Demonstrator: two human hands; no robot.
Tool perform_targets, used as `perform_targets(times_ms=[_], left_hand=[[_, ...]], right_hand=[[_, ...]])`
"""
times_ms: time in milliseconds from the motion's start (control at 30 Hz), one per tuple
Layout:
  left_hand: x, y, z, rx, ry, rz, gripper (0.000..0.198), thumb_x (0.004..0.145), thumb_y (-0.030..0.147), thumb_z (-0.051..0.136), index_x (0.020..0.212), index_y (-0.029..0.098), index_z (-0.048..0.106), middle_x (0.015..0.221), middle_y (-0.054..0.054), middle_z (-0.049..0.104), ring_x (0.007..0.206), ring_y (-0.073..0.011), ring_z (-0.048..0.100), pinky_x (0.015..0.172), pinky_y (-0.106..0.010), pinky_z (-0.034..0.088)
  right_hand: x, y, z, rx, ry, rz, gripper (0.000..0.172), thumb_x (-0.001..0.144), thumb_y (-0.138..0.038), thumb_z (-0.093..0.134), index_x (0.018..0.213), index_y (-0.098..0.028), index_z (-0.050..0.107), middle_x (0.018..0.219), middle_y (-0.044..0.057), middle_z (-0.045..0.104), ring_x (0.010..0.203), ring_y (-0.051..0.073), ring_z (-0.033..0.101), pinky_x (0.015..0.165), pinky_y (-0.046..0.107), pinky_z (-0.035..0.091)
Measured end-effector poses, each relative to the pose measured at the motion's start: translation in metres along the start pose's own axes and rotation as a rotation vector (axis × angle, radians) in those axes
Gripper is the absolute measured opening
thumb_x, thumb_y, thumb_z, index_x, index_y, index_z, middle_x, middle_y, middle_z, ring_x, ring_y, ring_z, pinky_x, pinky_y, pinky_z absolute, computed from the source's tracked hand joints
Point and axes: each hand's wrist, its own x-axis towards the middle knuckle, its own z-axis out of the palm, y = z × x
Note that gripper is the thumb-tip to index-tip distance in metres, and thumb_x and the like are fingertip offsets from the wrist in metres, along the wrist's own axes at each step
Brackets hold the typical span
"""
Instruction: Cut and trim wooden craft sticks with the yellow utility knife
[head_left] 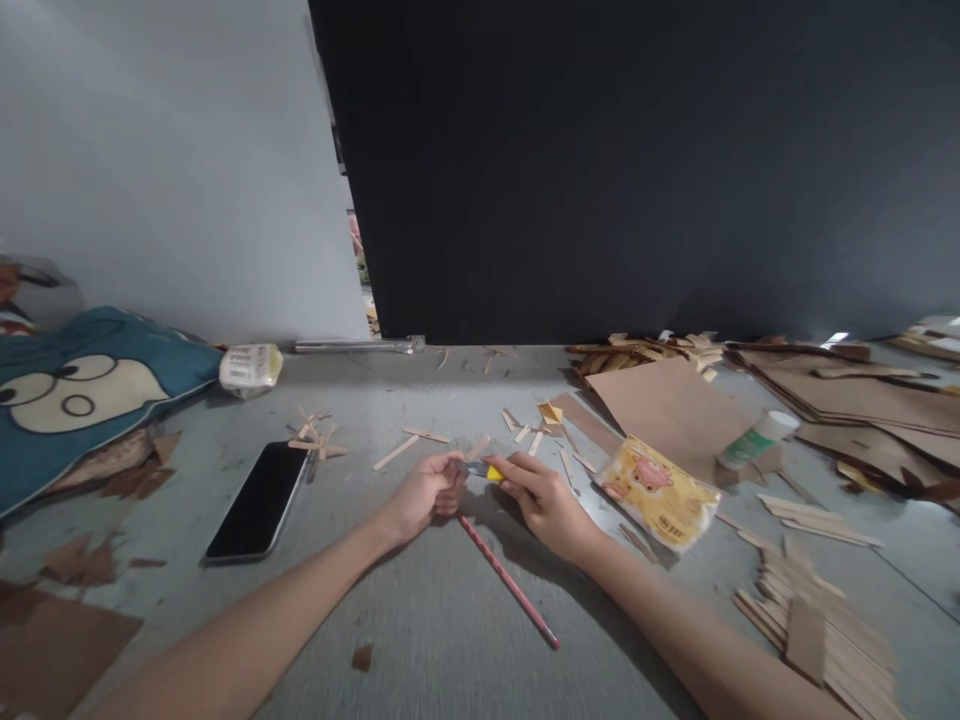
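Observation:
Near the middle of the table, my right hand [544, 495] grips a yellow-handled utility knife [491, 472], its blade end pointing left. My left hand [426, 497] is closed at that blade end, fingers pinched together; whatever it holds is hidden or too small to name. A red striped pencil [510, 580] lies just below both hands, slanting toward the lower right. Flat wooden sticks [396, 452] lie a little beyond my left hand, and short cut pieces of stick [536, 442] are scattered past my right hand.
A black phone [259, 502] lies left, beside a small pile of crossed sticks [319, 440]. To the right are a yellow tissue pack [660, 492], a green-and-white tube [757, 440], cardboard sheets [667, 400] and stacked sticks [817, 620]. A blue cushion [180, 355] sits far left.

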Motion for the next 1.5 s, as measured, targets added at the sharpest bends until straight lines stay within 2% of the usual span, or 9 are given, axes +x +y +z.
perform_targets(times_ms=[300, 433, 533, 667, 767, 967, 1267, 1400, 1500], left_hand=[[-0.004, 0.003, 0.007, 0.020, -0.008, 0.049, 0.020, 0.065, 0.021, 0.067, 0.066, 0.021, 0.048, 0.048, 0.012, 0.029, 0.041, -0.0043, 0.016, 0.044, -0.022, 0.012], [-0.002, 0.005, 0.004, 0.036, -0.080, -0.003, 0.015, 0.055, 0.017, 0.060, 0.065, 0.021, 0.050, 0.047, 0.012, 0.029, 0.040, -0.0044, 0.015, 0.044, -0.022, 0.010], [-0.001, 0.004, 0.003, 0.065, -0.109, -0.061, 0.016, 0.053, 0.017, 0.058, 0.067, 0.021, 0.053, 0.047, 0.012, 0.030, 0.041, -0.0046, 0.015, 0.045, -0.023, 0.008], [-0.003, 0.003, 0.004, 0.103, -0.061, -0.079, 0.020, 0.054, 0.016, 0.060, 0.074, 0.019, 0.059, 0.051, 0.011, 0.031, 0.045, -0.0048, 0.016, 0.049, -0.024, 0.009], [-0.006, 0.004, 0.006, 0.101, -0.035, -0.053, 0.015, 0.055, 0.016, 0.059, 0.069, 0.019, 0.056, 0.052, 0.010, 0.031, 0.047, -0.0052, 0.019, 0.051, -0.025, 0.010], [-0.011, 0.008, 0.011, 0.066, -0.112, 0.003, 0.014, 0.056, 0.018, 0.060, 0.061, 0.021, 0.047, 0.047, 0.010, 0.028, 0.043, -0.0049, 0.018, 0.049, -0.025, 0.009], [-0.008, 0.005, 0.005, -0.058, -0.076, 0.053, 0.018, 0.057, 0.013, 0.064, 0.060, 0.019, 0.047, 0.048, 0.009, 0.029, 0.041, -0.0045, 0.020, 0.045, -0.023, 0.014], [-0.012, 0.007, 0.003, -0.094, -0.086, 0.090, 0.030, 0.067, 0.017, 0.070, 0.056, 0.020, 0.042, 0.047, 0.009, 0.027, 0.041, -0.0047, 0.020, 0.045, -0.022, 0.018], [-0.012, 0.005, 0.003, -0.054, -0.086, 0.048, 0.031, 0.072, 0.020, 0.072, 0.056, 0.019, 0.045, 0.046, 0.009, 0.026, 0.040, -0.0048, 0.020, 0.045, -0.021, 0.016]], right_hand=[[-0.001, 0.005, 0.000, -0.037, 0.025, 0.002, 0.042, 0.107, -0.016, 0.044, 0.138, -0.025, 0.072, 0.099, 0.008, 0.069, 0.092, 0.019, 0.068, 0.085, 0.031, 0.055], [-0.002, 0.005, -0.001, -0.058, 0.028, -0.020, 0.042, 0.107, -0.015, 0.045, 0.138, -0.025, 0.072, 0.099, 0.008, 0.070, 0.092, 0.020, 0.068, 0.085, 0.031, 0.056], [-0.002, 0.005, -0.002, -0.076, 0.023, -0.039, 0.043, 0.107, -0.015, 0.045, 0.139, -0.026, 0.071, 0.099, 0.008, 0.070, 0.093, 0.020, 0.068, 0.085, 0.032, 0.056], [-0.002, 0.004, -0.002, -0.094, 0.025, -0.065, 0.045, 0.106, -0.013, 0.043, 0.139, -0.026, 0.071, 0.098, 0.008, 0.069, 0.092, 0.021, 0.067, 0.084, 0.033, 0.057], [-0.002, 0.003, -0.002, -0.090, 0.028, -0.063, 0.045, 0.106, -0.013, 0.043, 0.138, -0.026, 0.071, 0.099, 0.009, 0.070, 0.091, 0.021, 0.067, 0.083, 0.033, 0.057], [-0.002, 0.004, -0.001, -0.114, 0.063, -0.077, 0.045, 0.105, -0.013, 0.043, 0.137, -0.027, 0.071, 0.101, 0.009, 0.070, 0.093, 0.022, 0.067, 0.083, 0.035, 0.056], [-0.001, 0.006, 0.002, -0.221, 0.114, -0.070, 0.050, 0.099, -0.007, 0.045, 0.137, -0.027, 0.071, 0.102, 0.009, 0.070, 0.095, 0.024, 0.065, 0.085, 0.038, 0.056], [0.001, 0.015, -0.007, -0.190, 0.240, 0.067, 0.042, 0.101, -0.012, 0.046, 0.129, -0.025, 0.076, 0.091, 0.008, 0.069, 0.085, 0.024, 0.065, 0.077, 0.035, 0.055], [0.000, 0.018, -0.015, -0.161, 0.302, 0.082, 0.041, 0.106, -0.019, 0.046, 0.136, -0.026, 0.073, 0.101, 0.009, 0.070, 0.093, 0.024, 0.067, 0.082, 0.036, 0.056]])
